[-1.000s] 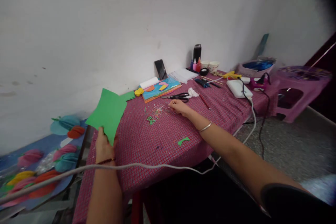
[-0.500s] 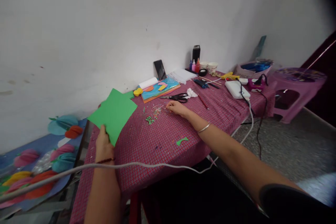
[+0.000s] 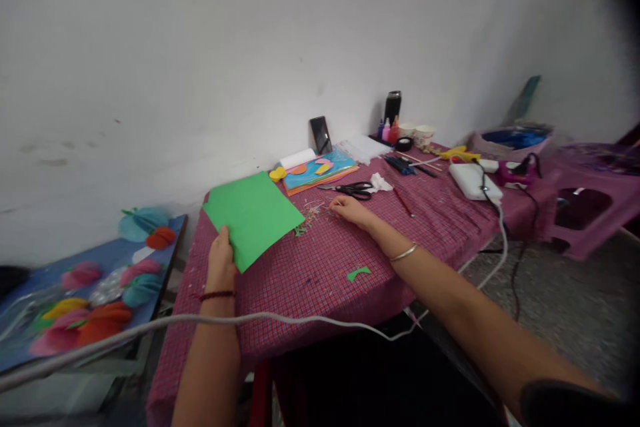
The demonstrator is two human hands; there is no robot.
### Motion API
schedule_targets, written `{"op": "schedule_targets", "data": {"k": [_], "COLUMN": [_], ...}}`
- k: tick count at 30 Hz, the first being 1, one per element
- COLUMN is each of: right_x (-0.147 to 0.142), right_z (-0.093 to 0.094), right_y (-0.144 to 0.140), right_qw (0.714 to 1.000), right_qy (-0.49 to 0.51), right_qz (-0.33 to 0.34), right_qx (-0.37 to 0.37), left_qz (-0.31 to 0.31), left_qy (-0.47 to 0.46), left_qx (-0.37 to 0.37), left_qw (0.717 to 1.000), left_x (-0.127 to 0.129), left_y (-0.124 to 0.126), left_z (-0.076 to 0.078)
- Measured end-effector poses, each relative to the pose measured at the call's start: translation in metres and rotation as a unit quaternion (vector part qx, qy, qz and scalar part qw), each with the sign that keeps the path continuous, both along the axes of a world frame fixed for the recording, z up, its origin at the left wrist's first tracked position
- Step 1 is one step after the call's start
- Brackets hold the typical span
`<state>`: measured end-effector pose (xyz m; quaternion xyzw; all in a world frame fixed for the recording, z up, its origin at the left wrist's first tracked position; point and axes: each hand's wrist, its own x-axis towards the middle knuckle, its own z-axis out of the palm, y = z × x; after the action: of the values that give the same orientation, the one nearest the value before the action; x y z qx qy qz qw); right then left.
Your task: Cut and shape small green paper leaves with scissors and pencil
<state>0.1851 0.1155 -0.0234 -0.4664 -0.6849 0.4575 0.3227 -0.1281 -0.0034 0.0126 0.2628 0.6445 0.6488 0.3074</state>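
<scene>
My left hand (image 3: 221, 259) grips a sheet of green paper (image 3: 255, 217) by its near left edge, held over the left part of the table. With fingers pinched together, my right hand (image 3: 351, 210) is low over a scatter of thin paper shreds (image 3: 313, 212); whatever is between its fingertips is too small to make out. Just behind that hand lie black-handled scissors (image 3: 356, 190) and a crumpled white tissue (image 3: 381, 183). A small green paper scrap (image 3: 359, 273) rests near the table's front edge.
A white cable (image 3: 270, 315) crosses in front of me, over my left forearm. Coloured sheets (image 3: 320, 170) and a phone (image 3: 321, 135) are by the wall. At right stand a white box (image 3: 474, 181) and a pink stool (image 3: 595, 180). Paper crafts (image 3: 105, 323) cover a blue board at left.
The green sheet has swung right and flattened, now covering part of the green scraps. My right hand stays pinched by the shreds. The whole view has shifted slightly left.
</scene>
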Motion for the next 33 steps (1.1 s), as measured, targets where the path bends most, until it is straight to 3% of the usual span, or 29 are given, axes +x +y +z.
{"op": "schedule_targets", "data": {"k": [12,33], "right_x": [0.003,0.001], "right_z": [-0.004,-0.005], "right_y": [-0.001,0.0], "right_qw": [0.999,0.999], "right_qy": [0.036,0.011], "right_qz": [-0.01,-0.006], "right_qx": [0.026,0.038], "left_qz": [0.004,0.001], "left_qy": [-0.055,-0.114], "left_qx": [0.044,0.069], "left_qw": [0.997,0.991], "left_x": [-0.004,-0.003], "left_y": [0.008,0.012], "left_z": [-0.014,-0.02]}}
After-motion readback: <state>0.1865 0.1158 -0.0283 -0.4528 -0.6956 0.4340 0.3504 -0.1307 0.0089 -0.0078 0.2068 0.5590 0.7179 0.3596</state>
